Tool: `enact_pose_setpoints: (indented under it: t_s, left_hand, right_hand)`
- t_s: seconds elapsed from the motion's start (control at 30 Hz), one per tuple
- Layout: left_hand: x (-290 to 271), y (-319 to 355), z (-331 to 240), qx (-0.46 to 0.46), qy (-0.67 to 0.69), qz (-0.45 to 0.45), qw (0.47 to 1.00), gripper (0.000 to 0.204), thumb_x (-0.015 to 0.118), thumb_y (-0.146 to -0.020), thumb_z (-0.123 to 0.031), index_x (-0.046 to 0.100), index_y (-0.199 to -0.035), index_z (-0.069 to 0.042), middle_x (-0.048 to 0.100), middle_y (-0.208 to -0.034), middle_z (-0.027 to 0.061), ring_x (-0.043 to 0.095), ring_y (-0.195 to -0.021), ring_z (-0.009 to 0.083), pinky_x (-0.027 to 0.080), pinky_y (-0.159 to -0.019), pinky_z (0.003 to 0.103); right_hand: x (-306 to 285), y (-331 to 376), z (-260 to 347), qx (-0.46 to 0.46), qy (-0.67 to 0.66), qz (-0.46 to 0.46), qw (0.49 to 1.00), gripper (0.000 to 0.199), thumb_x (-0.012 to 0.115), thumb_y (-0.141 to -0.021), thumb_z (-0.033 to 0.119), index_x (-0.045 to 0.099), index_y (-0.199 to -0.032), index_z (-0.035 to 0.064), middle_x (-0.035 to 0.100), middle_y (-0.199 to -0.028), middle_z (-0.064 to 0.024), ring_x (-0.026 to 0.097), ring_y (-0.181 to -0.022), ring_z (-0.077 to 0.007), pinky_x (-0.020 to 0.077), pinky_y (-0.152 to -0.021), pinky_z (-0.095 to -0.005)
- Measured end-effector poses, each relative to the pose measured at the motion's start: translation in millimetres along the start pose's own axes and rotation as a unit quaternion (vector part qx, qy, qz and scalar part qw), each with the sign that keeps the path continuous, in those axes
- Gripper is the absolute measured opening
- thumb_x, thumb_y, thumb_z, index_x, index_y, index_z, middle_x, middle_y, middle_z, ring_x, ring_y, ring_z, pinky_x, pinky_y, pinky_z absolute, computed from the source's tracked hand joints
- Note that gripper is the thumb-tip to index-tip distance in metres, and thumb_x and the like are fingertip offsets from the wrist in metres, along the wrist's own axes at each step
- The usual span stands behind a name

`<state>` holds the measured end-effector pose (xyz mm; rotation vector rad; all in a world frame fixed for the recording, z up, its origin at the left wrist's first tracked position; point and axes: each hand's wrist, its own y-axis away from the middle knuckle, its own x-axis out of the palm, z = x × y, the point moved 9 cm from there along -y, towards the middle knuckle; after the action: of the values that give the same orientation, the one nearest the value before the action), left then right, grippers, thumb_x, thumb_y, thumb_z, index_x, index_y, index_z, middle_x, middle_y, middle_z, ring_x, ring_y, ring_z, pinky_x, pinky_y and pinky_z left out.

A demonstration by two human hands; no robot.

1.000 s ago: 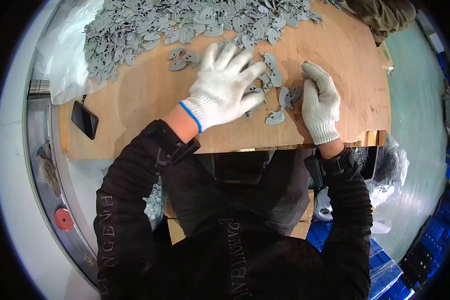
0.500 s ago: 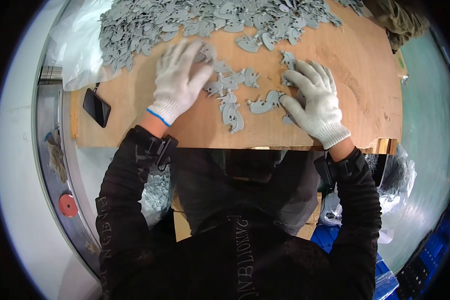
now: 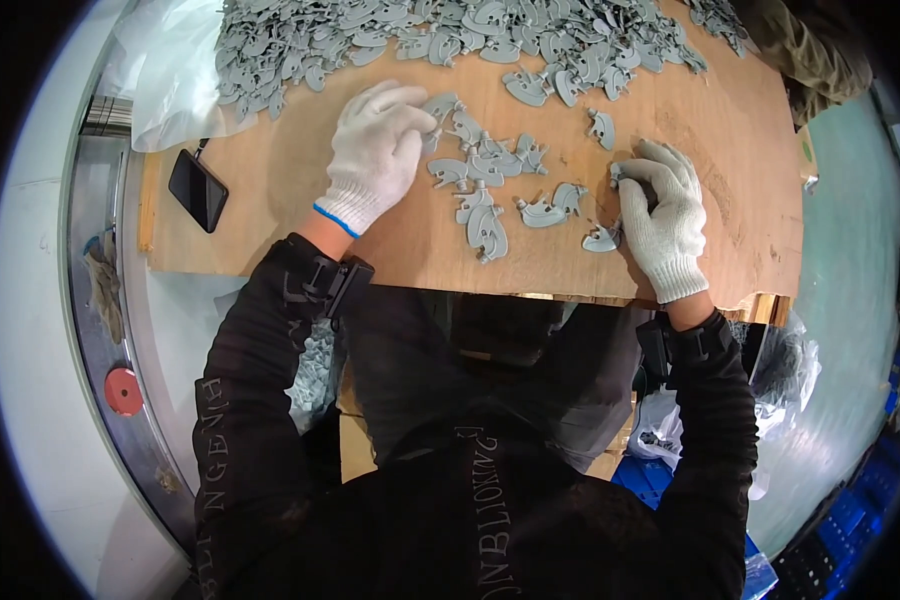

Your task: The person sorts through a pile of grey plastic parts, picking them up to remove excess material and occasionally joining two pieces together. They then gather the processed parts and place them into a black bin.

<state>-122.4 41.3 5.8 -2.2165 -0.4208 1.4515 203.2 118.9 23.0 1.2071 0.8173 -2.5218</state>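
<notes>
My left hand (image 3: 375, 150), in a white knit glove with a blue cuff edge, has its fingers curled at a grey curved plastic part (image 3: 440, 106) on the wooden table. To its right lies a loose cluster of the same hooked grey parts (image 3: 485, 160). My right hand (image 3: 665, 215), also gloved in white, bends thumb and fingers together around a small grey part (image 3: 617, 174), mostly covered by the fingertips. Another grey part (image 3: 602, 238) rests just below that hand, and one more (image 3: 601, 130) lies above it. Between the hands sits a joined-looking pair (image 3: 552, 206).
A large heap of grey parts (image 3: 370, 30) spreads along the table's far side. At the left lie a black phone (image 3: 198, 190) and a clear plastic sheet (image 3: 175, 90). Another person's sleeve (image 3: 810, 50) reaches in at the far right. The table's front edge (image 3: 530, 293) is near my body.
My right hand has shifted right, uncovering a part near the table's front. The left hand has turned and curled its fingers more. The whole view has shifted slightly.
</notes>
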Motion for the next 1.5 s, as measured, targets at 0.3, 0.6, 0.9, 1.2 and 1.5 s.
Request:
enact_pose_setpoints:
  t_s: [0.3, 0.6, 0.9, 1.2, 1.5]
  left_hand:
    - [5, -17, -42, 0.014, -0.097, 0.064, 0.993, 0.037, 0.081, -0.086, -0.029, 0.073, -0.121, -0.019, 0.066, -0.140, 0.0100, 0.055, -0.138, 0.0398, 0.039, -0.118, 0.057]
    - [-7, -7, -67, 0.184, 0.051, 0.054, 0.980, 0.069, 0.081, -0.086, -0.046, 0.059, -0.145, -0.019, 0.053, -0.154, 0.0153, 0.043, -0.149, 0.0397, 0.028, -0.124, 0.060]
    - [5, -7, -67, 0.032, 0.048, 0.046, 0.997, 0.044, 0.079, -0.088, -0.030, 0.070, -0.130, -0.017, 0.061, -0.148, 0.0139, 0.046, -0.147, 0.0403, 0.031, -0.125, 0.059]
    - [-1, 14, -52, 0.060, 0.117, 0.067, 0.989, 0.036, 0.077, -0.088, -0.019, 0.071, -0.123, -0.013, 0.062, -0.146, 0.0131, 0.053, -0.140, 0.0412, 0.035, -0.123, 0.059]
    - [-12, 34, -83, 0.051, 0.001, 0.088, 0.995, 0.050, 0.087, -0.080, -0.034, 0.063, -0.120, -0.015, 0.059, -0.139, 0.0116, 0.051, -0.139, 0.0398, 0.036, -0.121, 0.061]
  right_hand:
    - [1, 0, -12, 0.003, -0.003, 0.005, 1.000, 0.038, 0.055, -0.090, -0.004, 0.072, -0.124, 0.0008, 0.070, -0.136, -0.0183, 0.062, -0.133, -0.0370, 0.0465, -0.116, -0.0433]
    - [3, 3, -16, 0.032, -0.044, 0.013, 0.998, 0.044, 0.051, -0.089, -0.008, 0.072, -0.127, 0.0013, 0.069, -0.138, -0.0169, 0.064, -0.132, -0.0326, 0.0502, -0.112, -0.0399]
    - [-3, 4, -19, 0.078, -0.075, -0.008, 0.994, 0.039, 0.055, -0.090, -0.005, 0.073, -0.124, 0.0029, 0.070, -0.137, -0.0160, 0.066, -0.129, -0.0320, 0.0514, -0.110, -0.0394]
    - [-6, 20, -18, 0.091, -0.025, -0.016, 0.995, 0.035, 0.065, -0.093, 0.006, 0.072, -0.127, 0.0025, 0.067, -0.141, -0.0181, 0.061, -0.136, -0.0342, 0.0475, -0.114, -0.0420]
    - [8, 51, 59, -0.025, 0.118, 0.054, 0.991, 0.045, 0.074, -0.093, 0.019, 0.067, -0.136, 0.0051, 0.057, -0.151, -0.0216, 0.052, -0.140, -0.0414, 0.0390, -0.121, -0.0500]
